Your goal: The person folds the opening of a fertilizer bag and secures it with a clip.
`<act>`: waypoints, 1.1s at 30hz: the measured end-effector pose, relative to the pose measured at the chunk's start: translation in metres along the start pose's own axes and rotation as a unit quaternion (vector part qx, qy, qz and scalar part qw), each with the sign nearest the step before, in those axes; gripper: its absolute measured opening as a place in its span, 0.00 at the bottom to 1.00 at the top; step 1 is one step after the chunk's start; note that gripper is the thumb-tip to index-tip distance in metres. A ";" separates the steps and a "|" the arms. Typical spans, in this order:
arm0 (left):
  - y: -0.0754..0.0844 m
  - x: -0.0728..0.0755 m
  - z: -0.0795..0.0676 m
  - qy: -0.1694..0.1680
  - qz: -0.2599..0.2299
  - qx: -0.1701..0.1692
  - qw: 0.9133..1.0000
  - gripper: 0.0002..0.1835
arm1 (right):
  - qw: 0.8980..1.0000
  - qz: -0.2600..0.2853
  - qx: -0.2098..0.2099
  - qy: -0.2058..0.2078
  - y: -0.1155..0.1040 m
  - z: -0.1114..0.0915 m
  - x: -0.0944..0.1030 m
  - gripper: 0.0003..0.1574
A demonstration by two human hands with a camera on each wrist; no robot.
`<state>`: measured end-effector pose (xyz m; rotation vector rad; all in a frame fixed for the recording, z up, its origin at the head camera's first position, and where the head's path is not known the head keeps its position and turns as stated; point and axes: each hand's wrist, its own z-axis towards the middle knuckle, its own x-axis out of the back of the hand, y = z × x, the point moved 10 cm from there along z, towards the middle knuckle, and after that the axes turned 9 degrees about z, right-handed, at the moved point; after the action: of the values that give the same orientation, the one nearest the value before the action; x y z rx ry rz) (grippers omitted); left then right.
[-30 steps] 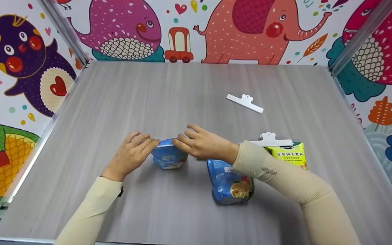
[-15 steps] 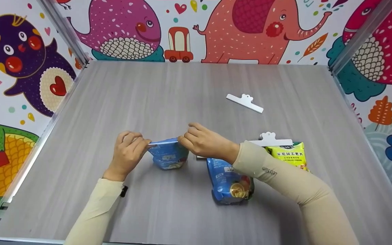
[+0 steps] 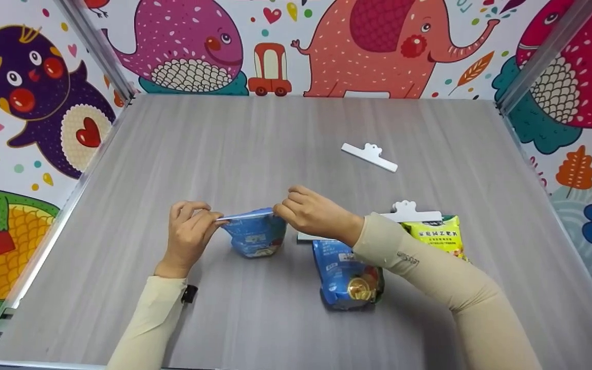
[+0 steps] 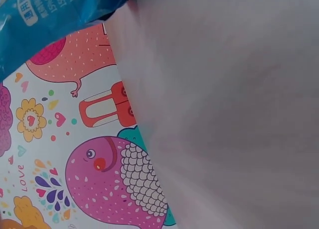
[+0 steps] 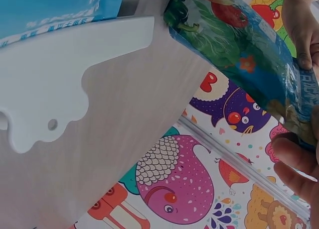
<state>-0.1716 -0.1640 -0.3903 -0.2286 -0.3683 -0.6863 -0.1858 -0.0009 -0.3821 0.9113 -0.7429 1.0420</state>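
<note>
A blue food bag [image 3: 257,239] stands upright on the table, its top edge stretched into a nearly straight line. At the left end of that edge my left hand [image 3: 188,234] pinches it between thumb and fingers; at the other end my right hand [image 3: 314,213] pinches it too. In the right wrist view the bag [image 5: 249,55] shows a printed vegetable picture, with the right hand's fingers [image 5: 294,157] at its top. Part of the bag [image 4: 55,22] fills the upper corner of the left wrist view.
A second blue bag [image 3: 347,277] lies under my right forearm; a white sealing clip [image 5: 45,79] is at its top edge. Beyond the forearm, a yellow bag [image 3: 437,236] has a white clip [image 3: 410,212] across it. Another clip [image 3: 369,156] lies loose farther back on the table [image 3: 224,144].
My left hand has moved to the left, drawing the blue bag's top edge out wider and straighter. The right hand has shifted slightly right, and both keep their pinch.
</note>
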 end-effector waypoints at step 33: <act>-0.020 -0.012 -0.013 -0.038 -0.083 0.130 0.987 0.20 | 0.993 0.096 -0.042 0.061 0.016 -0.006 0.007 0.18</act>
<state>-0.1896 -0.1767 -0.4055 0.0241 -0.5493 -0.7865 -0.1980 0.0109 -0.3743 0.7074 -0.7774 1.2146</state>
